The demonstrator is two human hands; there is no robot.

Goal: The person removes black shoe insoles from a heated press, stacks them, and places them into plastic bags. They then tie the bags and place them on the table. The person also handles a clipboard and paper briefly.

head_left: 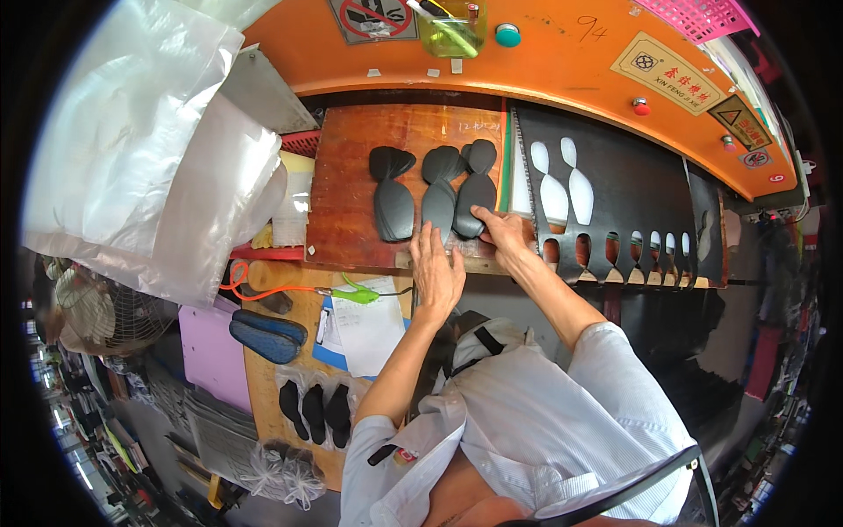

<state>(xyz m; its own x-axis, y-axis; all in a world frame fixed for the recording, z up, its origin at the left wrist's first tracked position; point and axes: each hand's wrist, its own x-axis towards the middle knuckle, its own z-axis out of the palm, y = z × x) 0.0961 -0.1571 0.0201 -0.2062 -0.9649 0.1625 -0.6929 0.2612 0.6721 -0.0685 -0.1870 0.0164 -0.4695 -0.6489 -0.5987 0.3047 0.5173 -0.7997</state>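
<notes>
Several black sole-shaped pieces lie in three groups on a reddish-brown board: a left stack (pixel 393 209), a fanned middle stack (pixel 438 204) and a right stack (pixel 477 193). My right hand (pixel 507 237) grips the lower right edge of the right stack, its thumb on top; the other fingers are partly hidden. With fingers extended and apart, my left hand (pixel 435 272) touches the lower end of the middle stack. To the right lies a black sheet (pixel 632 167) with sole-shaped cutouts, some showing white beneath and others the board.
An orange machine beam (pixel 544 70) with buttons spans the far side. Clear plastic sheeting (pixel 132 149) hangs at left. On the wooden side table (pixel 263 386) are a green air gun (pixel 356 292) with an orange hose, papers (pixel 373 329), a blue case (pixel 268 335) and bagged black pieces (pixel 313 408).
</notes>
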